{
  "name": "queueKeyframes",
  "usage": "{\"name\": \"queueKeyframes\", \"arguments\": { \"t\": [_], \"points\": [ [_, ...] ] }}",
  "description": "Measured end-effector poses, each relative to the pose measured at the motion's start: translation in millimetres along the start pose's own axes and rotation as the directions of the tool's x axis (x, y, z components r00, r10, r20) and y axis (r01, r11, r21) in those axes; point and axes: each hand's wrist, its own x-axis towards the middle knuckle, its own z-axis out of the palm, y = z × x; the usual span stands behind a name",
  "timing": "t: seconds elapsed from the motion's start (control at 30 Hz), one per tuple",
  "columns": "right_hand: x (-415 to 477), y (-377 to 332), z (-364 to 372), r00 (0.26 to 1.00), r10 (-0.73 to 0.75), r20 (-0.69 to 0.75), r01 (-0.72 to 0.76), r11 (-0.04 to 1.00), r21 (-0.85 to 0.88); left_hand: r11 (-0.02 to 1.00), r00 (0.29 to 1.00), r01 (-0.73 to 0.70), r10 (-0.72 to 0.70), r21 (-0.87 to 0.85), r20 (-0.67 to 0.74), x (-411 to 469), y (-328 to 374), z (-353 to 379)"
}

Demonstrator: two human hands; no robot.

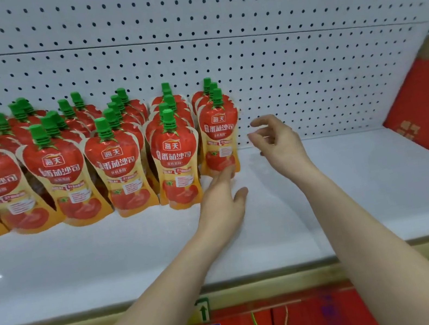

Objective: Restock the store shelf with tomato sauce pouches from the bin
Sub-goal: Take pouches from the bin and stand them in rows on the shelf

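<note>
Both arms are bare for all their visible length: the left forearm (156,295) and right forearm (361,222), from below the shelf (82,265) to above it. The left grip (222,206) and right grip (275,143) are bare too — slender fingers, narrow wrists.

White pegboard back panel (269,23) ran across the far side, dark holes in rows — one horizontal seam. Glossy white shelf (384,189) caught glare near left. Yellowish edge strip (258,286) along the near side; red carton (426,102) leaned far right.
</note>
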Motion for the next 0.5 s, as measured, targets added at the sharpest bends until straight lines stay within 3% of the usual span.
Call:
{"name": "queueKeyframes", "arguments": {
  "t": [0.17, 0.33, 0.5],
  "points": [
    [-102, 2, -39, 0.999, -0.012, -0.046, 0.004, 0.982, -0.191, 0.982, 0.994, -0.107, 0.111, -0.156, 0.014, -47, 9, -7],
    [-245, 13, -67, 0.981, -0.024, -0.191, -0.03, 0.961, -0.274, 0.921, 0.974, -0.203, 0.226, -0.332, 0.031, -127, 21, 2],
    [-386, 66, -86, 0.938, 0.191, -0.29, -0.268, 0.929, -0.255, 0.886, 0.955, -0.162, 0.251, -0.434, 0.156, -207, 7, 39]
  ]
}}
